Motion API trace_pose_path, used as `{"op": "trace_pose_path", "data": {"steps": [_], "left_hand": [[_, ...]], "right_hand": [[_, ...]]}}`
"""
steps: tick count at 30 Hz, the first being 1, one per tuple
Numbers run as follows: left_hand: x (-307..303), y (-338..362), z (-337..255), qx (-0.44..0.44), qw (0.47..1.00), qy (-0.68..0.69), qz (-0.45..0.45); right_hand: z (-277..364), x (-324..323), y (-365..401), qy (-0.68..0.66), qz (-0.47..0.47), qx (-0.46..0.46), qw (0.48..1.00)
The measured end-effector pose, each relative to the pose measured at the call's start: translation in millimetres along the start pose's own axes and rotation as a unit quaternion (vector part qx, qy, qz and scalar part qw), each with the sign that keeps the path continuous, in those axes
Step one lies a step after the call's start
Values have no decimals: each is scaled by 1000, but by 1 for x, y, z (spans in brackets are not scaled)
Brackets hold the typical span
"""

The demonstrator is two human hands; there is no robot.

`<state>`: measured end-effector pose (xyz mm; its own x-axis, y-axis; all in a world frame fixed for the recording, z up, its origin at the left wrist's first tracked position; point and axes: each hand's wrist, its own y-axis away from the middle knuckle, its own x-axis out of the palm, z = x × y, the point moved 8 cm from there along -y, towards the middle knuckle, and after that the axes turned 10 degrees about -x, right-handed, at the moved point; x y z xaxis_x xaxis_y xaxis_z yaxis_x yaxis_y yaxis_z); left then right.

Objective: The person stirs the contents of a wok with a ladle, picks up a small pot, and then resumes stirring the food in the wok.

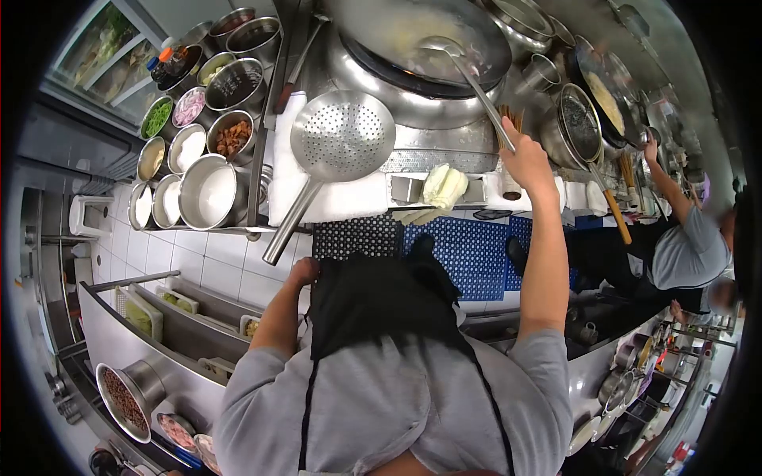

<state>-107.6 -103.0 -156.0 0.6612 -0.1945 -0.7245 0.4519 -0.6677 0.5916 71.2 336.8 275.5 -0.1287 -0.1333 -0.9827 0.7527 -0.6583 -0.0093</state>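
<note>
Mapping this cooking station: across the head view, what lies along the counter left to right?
Round steel ingredient tubs → perforated round steel skimmer → pale whitish bundle → right hand gripping long steel ladle → wooden-handled wire mesh strainer → person in grey shirt.

Head-worn fisheye, steeply downward, close

White floor tiles (214,270) lie under blue perforated mats (468,250), beside a long steel counter (119,337).
</note>
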Motion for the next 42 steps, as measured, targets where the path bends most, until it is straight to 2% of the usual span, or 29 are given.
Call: {"op": "trace_pose_path", "data": {"steps": [1,4,5,6,10,13,16,19,22,23,31,34,36,38,39,40,41,42], "left_hand": [[0,-5,-3,3,1000,-7,-3],[-5,-14,-25,87,993,21,-71],[6,-28,-32,63,995,-59,-56],[-10,-22,-53,75,995,11,-69],[-151,81,-169,119,954,263,-75],[-228,127,-199,196,922,106,-317],[-287,155,-196,77,883,-26,-463],[-296,145,-172,-10,890,-87,-448],[-280,112,-136,-74,942,-64,-321],[-284,112,-134,-71,938,-83,-329],[-307,107,-127,-67,908,-111,-399],[-320,141,-169,107,863,-12,-493],[-307,140,-189,208,876,112,-421],[-261,116,-202,195,939,206,-194],[-241,116,-214,197,946,240,-96],[-210,104,-214,207,954,218,-15],[-183,94,-216,274,950,149,-4],[-151,79,-206,257,958,125,32]], "right_hand": [[-3,1,3,-9,3,2,1000],[-5,-1,15,-20,1,-6,1000],[-5,-2,19,-30,-21,-26,999],[-8,-2,24,-42,-26,-23,999],[-5,-1,38,-72,-3,28,997],[-8,5,43,-84,-3,46,995],[-12,14,45,-94,-27,37,995],[-9,14,48,-104,-46,28,993],[-9,16,50,-111,-73,13,991],[-10,18,51,-118,-38,47,991],[-11,23,38,-145,-72,17,987],[-6,21,19,-126,-62,18,990],[-1,19,5,-113,-61,32,991],[-4,27,-15,-106,-61,35,992],[-3,29,-24,-100,-62,36,992],[-2,31,-33,-94,-62,35,993],[-2,32,-41,-88,-63,36,993],[-2,32,-48,-85,-60,33,994]]}}
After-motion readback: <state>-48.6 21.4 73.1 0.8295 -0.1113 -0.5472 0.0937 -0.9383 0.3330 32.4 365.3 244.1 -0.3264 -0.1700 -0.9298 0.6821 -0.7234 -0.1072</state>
